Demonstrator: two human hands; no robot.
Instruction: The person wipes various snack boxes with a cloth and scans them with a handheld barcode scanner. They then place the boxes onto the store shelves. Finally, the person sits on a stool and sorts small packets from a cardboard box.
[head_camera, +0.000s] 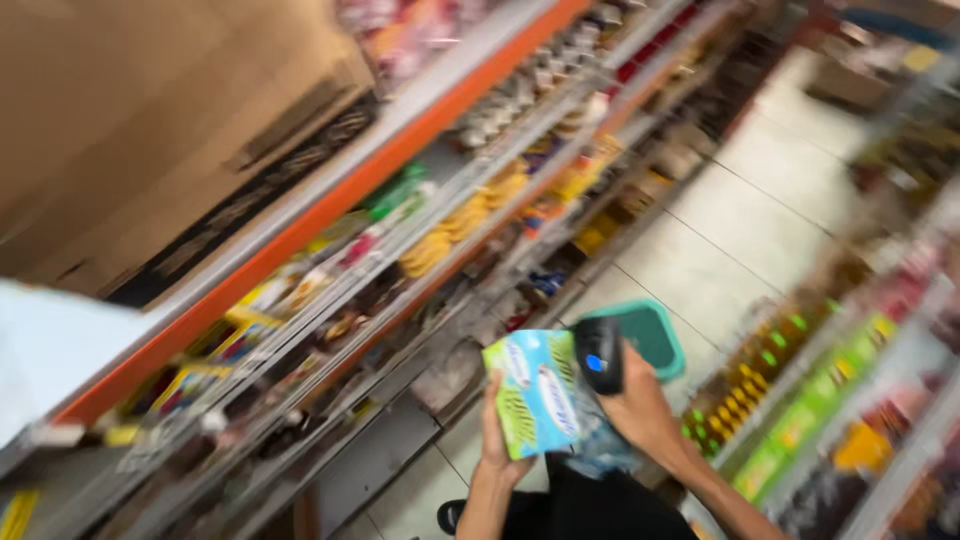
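Observation:
In the head view I look down a shop aisle, and the picture is blurred. My left hand (494, 438) holds a green and light-blue snack packet (538, 392) by its lower left edge. My right hand (642, 408) grips a black handheld scanner (599, 355) with a small blue light, held against the packet's upper right corner. Both hands are in front of my dark clothing at the bottom middle.
Shelves (440, 215) of packaged goods with an orange rail run along the left. More shelves with bottles (760, 375) and packets stand on the right. A teal basket (650, 335) sits on the tiled floor (740, 225). A brown cardboard box (150, 120) fills the upper left.

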